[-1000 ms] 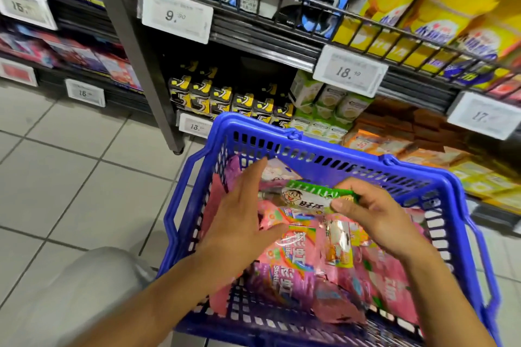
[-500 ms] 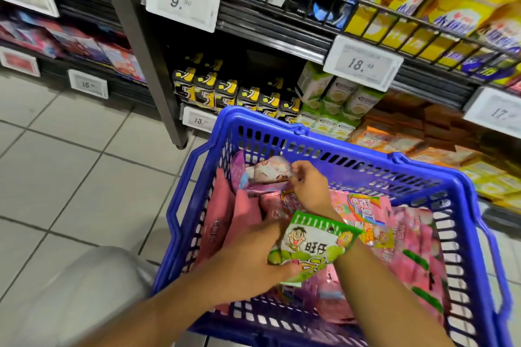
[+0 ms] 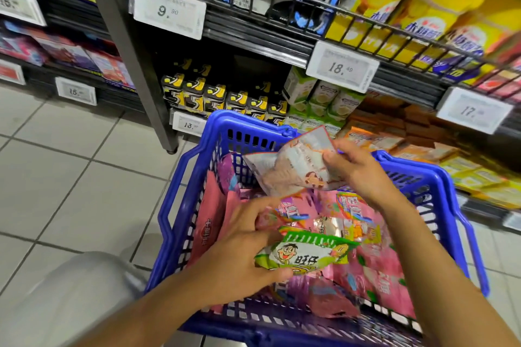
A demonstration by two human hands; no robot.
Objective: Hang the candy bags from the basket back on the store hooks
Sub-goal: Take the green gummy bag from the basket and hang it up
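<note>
1. While we lean over the blue basket [image 3: 180, 191], two candy bags are up in our hands: a green bag [image 3: 307, 255] with a white panel, a cartoon face and dark characters, and a pale bag [image 3: 293, 166] in whitish pink with a red edge, fine print and a small cartoon figure.
2. Below them the basket is filled with pink bags [image 3: 375, 270], some carrying rainbow-coloured lettering; they lie flat and overlapping.
3. We see the green bag lying with its long axis across us, left to right, its serrated top edge turned toward the shelves and its printed face up. It sits low over the near half of the basket.
4. We see the pale bag raised above the far rim, tilted, its long axis running from lower left to upper right, one corner pointing up toward the shelves.
5. Our left hand [image 3: 239, 256] pinches the green bag's left end, thumb on top, while the forefinger stretches forward over the pink bags.
6. Our right hand [image 3: 358, 172] grips the pale bag's right edge, fingers curled round it.
7. Beyond the basket stand shelves [image 3: 253, 34] with price tags [image 3: 169, 10] and boxed sweets.
</note>
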